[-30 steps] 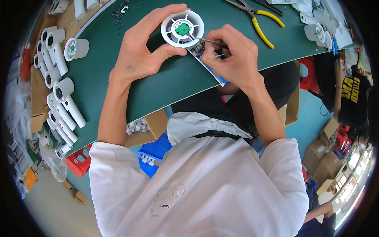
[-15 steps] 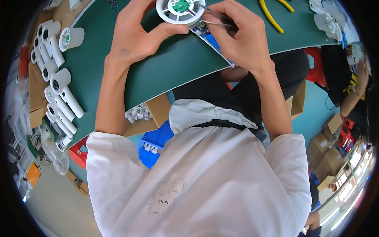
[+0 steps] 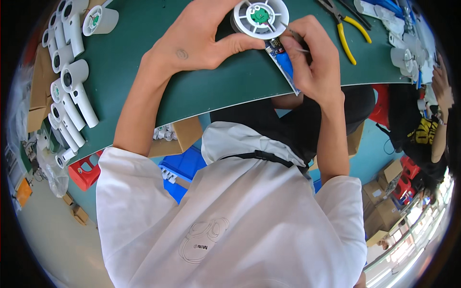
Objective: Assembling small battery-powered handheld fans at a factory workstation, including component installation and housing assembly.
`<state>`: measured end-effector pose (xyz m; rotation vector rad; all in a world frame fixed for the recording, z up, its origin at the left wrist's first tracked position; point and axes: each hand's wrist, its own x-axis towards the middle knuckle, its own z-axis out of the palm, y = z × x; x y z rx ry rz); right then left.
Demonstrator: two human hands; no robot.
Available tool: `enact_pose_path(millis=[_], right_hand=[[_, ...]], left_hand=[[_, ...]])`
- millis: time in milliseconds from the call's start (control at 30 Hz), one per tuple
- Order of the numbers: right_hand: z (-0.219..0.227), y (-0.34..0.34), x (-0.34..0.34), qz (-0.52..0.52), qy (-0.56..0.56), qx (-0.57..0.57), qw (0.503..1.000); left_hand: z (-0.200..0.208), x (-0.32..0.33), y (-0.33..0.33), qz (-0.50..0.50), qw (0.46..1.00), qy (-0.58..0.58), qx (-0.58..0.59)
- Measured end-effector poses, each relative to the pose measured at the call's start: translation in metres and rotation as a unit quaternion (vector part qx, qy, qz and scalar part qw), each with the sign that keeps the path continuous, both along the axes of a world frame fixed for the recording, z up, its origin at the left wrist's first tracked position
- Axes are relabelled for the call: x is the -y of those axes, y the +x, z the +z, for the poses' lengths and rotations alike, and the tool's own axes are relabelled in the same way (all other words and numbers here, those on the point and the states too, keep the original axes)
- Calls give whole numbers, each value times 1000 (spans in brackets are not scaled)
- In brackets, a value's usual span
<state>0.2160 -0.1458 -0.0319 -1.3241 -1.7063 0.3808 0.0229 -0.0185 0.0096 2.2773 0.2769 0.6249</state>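
My left hand point(image 3: 204, 45) is closed around the side of a round white fan housing point(image 3: 262, 33), its thumb along the near rim. Spokes run inward from the housing's ring to a small green circuit board point(image 3: 260, 16) at the centre. From its near side a narrow strip extends toward the table edge, carrying a small circuit board and a blue block point(image 3: 284, 62). My right hand point(image 3: 314, 65) pinches metal tweezers point(image 3: 297, 35), their tips close to the housing's right rim. Fingers hide part of the tweezers and of the strip.
White fan bodies with handles point(image 3: 79, 91) line the green table's point(image 3: 201, 96) left side. A white round housing point(image 3: 103, 21) stands by them. Yellow-handled pliers point(image 3: 346, 36) and white parts point(image 3: 403, 57) lie right. Below are a cardboard box point(image 3: 187, 134) and blue bin point(image 3: 185, 165). Someone else point(image 3: 422, 129) is at far right.
The view has shifted, and more of the pliers shows. Both hands and the fan housing have moved right, with the tweezers still at the housing's right side.
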Motion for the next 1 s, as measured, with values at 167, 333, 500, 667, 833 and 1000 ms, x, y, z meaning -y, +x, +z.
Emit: enact_pose_path(millis=[167, 333, 500, 667, 833, 1000], right_hand=[[19, -13, 3, -20, -45, 16, 999], [23, -23, 10, -104, -50, 33, 993], [13, -26, 14, -115, -28, 10, 993], [12, -25, 16, -118, -20, 5, 993], [13, -24, 14, -107, -30, 3, 994], [9, -26, 12, -95, -47, 3, 994]], left_hand=[[-27, -5, 1, -9, 995, 9, 97], [-25, -1, 1, -22, 995, -35, 95], [-23, 4, -1, -10, 995, -15, 98], [-23, 6, 1, -13, 995, -37, 95], [-27, 3, 3, -22, 993, -46, 111], [-32, 4, 1, -9, 992, -25, 122]])
